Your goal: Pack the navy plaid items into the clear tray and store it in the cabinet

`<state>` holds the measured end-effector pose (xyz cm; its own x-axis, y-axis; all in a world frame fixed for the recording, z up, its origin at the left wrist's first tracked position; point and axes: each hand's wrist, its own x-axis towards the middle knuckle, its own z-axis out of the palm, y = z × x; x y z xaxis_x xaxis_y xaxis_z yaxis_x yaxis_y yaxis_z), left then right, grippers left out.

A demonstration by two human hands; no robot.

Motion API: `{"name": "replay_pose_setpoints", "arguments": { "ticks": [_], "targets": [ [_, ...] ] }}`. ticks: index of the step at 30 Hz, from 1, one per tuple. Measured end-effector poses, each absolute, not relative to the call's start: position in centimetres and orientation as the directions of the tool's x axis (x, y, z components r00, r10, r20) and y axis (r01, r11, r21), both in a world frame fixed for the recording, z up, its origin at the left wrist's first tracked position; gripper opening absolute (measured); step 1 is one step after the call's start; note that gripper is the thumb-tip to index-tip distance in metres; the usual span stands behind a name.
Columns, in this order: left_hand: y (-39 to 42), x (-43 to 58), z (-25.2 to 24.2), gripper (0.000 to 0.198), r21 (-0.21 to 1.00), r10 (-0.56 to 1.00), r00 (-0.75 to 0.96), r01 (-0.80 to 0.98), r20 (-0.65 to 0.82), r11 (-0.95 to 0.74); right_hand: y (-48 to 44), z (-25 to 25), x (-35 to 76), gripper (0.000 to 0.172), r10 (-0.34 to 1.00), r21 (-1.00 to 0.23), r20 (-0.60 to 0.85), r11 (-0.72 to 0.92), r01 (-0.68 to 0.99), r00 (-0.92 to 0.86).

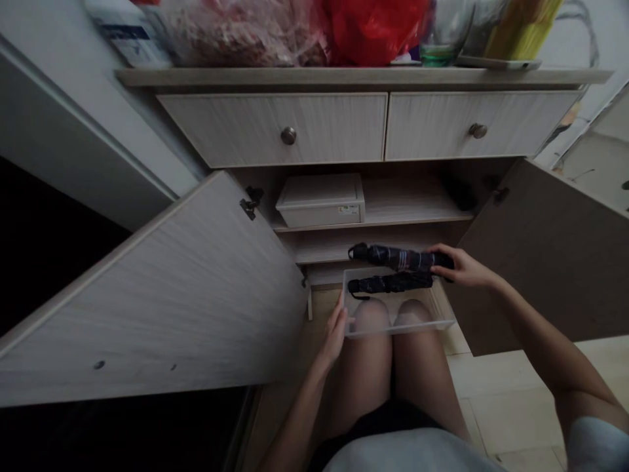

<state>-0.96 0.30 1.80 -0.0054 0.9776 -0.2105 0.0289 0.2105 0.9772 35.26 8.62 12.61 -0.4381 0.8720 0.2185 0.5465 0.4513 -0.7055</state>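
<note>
Right hand (462, 267) grasps 1 folded umbrella (398, 257) above clear bin (393, 328); left hand (335, 333) grips bin's side.

place: home | signs: wooden sideboard (275, 128), open doors, bags (304, 29) on top, tiled floor (511, 400)

Two dark folded umbrellas (400, 257), faintly striped; clear plastic bin (393, 326); pale wood-grain cabinet door (162, 288); white box (322, 200); red bag (376, 29).

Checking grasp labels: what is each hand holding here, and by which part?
Right hand grips one end of a folded dark umbrella above the clear bin. Left hand holds the bin's left wall.
</note>
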Motion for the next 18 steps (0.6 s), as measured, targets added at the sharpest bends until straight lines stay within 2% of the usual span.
{"name": "replay_pose_setpoints", "arguments": {
  "ticks": [5, 11, 18],
  "targets": [
    [0.4, -0.8, 2.3, 0.075, 0.982, 0.988, 0.003, 0.117, -0.152, 0.15, 4.6, 11.8, 33.9, 0.033, 0.801, -0.57, 0.142, 0.546, 0.614, -0.582],
    [0.2, -0.5, 2.8, 0.075, 0.982, 0.985, 0.016, 0.077, -0.174, 0.173, 3.9, 9.6, 32.5, 0.036, 0.764, -0.345, 0.103, 0.628, 0.697, -0.637],
    [0.2, -0.6, 2.6, 0.078, 0.985, 0.988, -0.002, 0.078, -0.152, 0.152, 4.5, 8.2, 31.1, 0.037, 0.766, -0.319, 0.102, 0.629, 0.709, -0.634]
  ]
}}
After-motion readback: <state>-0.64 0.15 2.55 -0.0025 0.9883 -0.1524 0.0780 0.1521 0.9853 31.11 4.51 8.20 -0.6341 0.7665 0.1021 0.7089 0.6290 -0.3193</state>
